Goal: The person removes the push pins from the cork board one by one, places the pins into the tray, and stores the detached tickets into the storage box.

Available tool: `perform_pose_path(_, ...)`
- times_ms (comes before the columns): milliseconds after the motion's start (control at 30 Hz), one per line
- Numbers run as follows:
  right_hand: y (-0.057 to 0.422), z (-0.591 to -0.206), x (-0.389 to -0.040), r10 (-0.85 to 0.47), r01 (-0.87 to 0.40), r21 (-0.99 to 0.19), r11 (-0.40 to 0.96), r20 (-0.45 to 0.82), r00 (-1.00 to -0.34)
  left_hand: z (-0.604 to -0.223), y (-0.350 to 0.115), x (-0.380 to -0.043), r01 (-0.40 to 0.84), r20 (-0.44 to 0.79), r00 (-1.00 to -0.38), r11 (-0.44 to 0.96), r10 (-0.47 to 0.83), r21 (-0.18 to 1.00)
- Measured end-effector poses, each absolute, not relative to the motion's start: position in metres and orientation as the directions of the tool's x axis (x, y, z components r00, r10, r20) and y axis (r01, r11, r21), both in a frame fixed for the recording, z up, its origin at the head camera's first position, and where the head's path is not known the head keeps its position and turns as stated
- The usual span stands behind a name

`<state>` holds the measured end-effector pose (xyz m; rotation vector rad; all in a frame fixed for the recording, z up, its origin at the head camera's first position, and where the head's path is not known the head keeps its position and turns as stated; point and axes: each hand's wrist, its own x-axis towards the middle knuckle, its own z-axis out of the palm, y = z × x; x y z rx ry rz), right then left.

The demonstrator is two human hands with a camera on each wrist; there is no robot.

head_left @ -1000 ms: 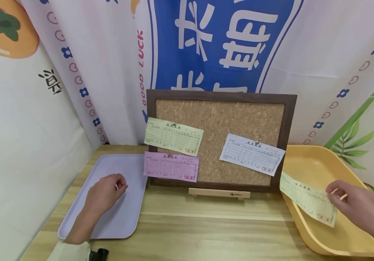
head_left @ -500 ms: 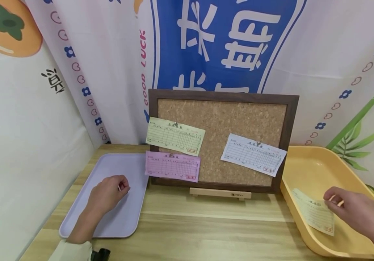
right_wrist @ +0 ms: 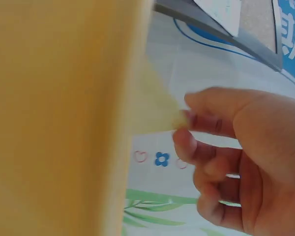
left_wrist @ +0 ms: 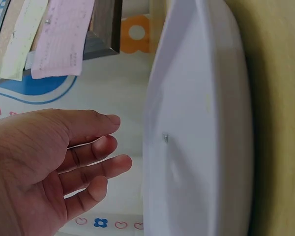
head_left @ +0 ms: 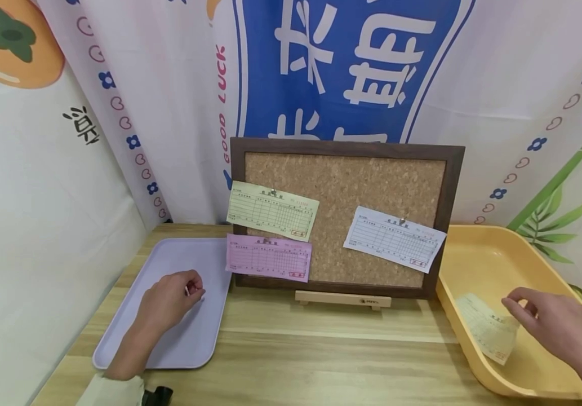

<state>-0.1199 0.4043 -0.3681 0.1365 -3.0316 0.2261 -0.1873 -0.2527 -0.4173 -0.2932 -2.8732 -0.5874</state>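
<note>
My right hand [head_left: 559, 327] hangs over the yellow basin [head_left: 493, 248], thumb and fingers slightly apart. Just below it, a curved pale green form slip [head_left: 485, 324] is down inside the basin. In the right wrist view the slip [right_wrist: 155, 105] overlaps the fingertips of the right hand [right_wrist: 231, 142]. My left hand [head_left: 169, 299] hovers above the lilac tray [head_left: 184, 254], its fingers loosely curled around nothing. A small metallic pin [left_wrist: 165, 138] lies in that tray, apart from the left hand [left_wrist: 64, 162].
Between tray and basin, a framed cork board [head_left: 341, 180] leans on a small wooden stand [head_left: 342, 300]. Pinned to it are a green slip [head_left: 272, 210], a pink slip [head_left: 267, 259] and a white-blue slip [head_left: 394, 239]. A printed curtain [head_left: 179, 113] hangs behind.
The green slip, pinched in my right hand a second ago, has dropped lower into the basin as the fingers parted. The left hand has hardly moved.
</note>
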Motion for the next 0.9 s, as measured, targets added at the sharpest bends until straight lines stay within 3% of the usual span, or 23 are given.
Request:
perform_pose_path(367, 0.366, -0.349, -0.117, -0.108, -0.134, -0.112, 0.985, 0.215, -0.971, -0.396, -0.226, -0.178, 0.296, 0.309, -0.931, 0.900, 0.197, 0.319)
perform_pose_path(667, 0.316, -0.350, -0.120, -0.286, -0.372, -0.075, 0.925, 0.508, -0.812, -0.389, -0.190, -0.175, 0.387, 0.469, -0.850, 0.888, 0.240, 0.248)
perform_pose_path(900, 0.276, -0.353, -0.126, -0.359, -0.485, -0.113, 0.867, 0.535, -0.765, -0.393, -0.174, -0.180, 0.458, 0.597, -0.760, 0.864, 0.257, 0.210)
